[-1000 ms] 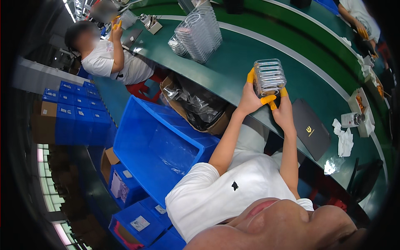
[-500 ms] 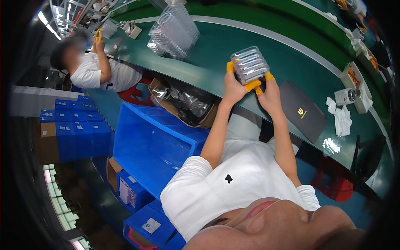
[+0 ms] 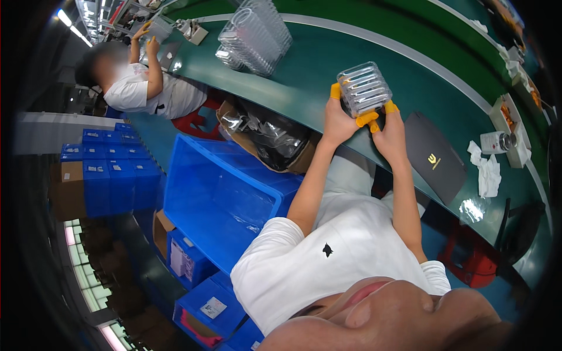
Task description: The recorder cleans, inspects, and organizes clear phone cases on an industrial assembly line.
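Note:
A clear ridged plastic blister tray (image 3: 364, 88) is held up over the green bench by both my hands. My left hand (image 3: 341, 121) grips its near left side, with yellow covers on some fingertips. My right hand (image 3: 389, 133) closes on the near right corner, also with yellow fingertip covers. The thumbs meet close together at the tray's near edge. Whether anything lies inside the tray, I cannot tell. Just right of my right hand, a dark grey flat folder (image 3: 432, 155) rests on the bench.
Stacked clear blister trays (image 3: 254, 38) stand on the bench (image 3: 316, 52), far left. A large blue bin (image 3: 216, 202) and a carton of dark bags (image 3: 266, 137) sit left below it. Crumpled tissue (image 3: 487, 174) and a bottle (image 3: 496, 142) lie right. A co-worker (image 3: 137, 88) sits far left.
My view has shifted slightly, so the surroundings appear farther right. Both hands keep their hold on the blister tray. The co-worker's hands have moved apart.

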Demonstrator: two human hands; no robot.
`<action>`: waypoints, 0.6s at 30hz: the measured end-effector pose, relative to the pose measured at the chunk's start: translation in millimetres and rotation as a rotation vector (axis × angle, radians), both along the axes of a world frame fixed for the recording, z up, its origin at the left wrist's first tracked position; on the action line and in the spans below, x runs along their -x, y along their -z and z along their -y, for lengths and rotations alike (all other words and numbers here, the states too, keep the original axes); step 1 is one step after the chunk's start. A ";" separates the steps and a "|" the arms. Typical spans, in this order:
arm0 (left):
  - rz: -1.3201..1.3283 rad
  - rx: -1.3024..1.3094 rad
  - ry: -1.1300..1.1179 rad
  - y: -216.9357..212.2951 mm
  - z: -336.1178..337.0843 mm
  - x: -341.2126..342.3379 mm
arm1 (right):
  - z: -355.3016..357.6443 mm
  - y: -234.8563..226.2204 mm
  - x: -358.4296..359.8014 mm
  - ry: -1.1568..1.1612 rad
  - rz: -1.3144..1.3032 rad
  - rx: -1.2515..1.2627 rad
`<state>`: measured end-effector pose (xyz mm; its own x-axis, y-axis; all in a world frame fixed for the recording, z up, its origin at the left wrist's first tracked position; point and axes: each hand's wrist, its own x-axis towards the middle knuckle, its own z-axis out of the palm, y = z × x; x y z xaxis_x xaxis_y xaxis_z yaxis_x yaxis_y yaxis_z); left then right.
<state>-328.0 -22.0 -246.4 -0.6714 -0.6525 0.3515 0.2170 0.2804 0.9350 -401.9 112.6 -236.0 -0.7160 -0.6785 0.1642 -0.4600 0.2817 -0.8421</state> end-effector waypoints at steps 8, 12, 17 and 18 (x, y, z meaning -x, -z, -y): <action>-0.133 -0.210 0.101 -3.9 4.4 -8.4 | -3.7 -6.4 -6.1 -0.023 -0.039 0.055; -0.247 -0.361 0.076 14.0 12.5 -9.1 | -2.6 -5.3 -7.2 -0.031 -0.065 0.071; -0.278 -0.701 0.066 15.8 22.0 -18.3 | -2.2 -6.1 -8.3 -0.062 -0.108 0.035; -0.311 -0.784 0.069 17.4 23.5 -19.0 | -2.8 -5.1 -8.2 -0.055 -0.105 0.030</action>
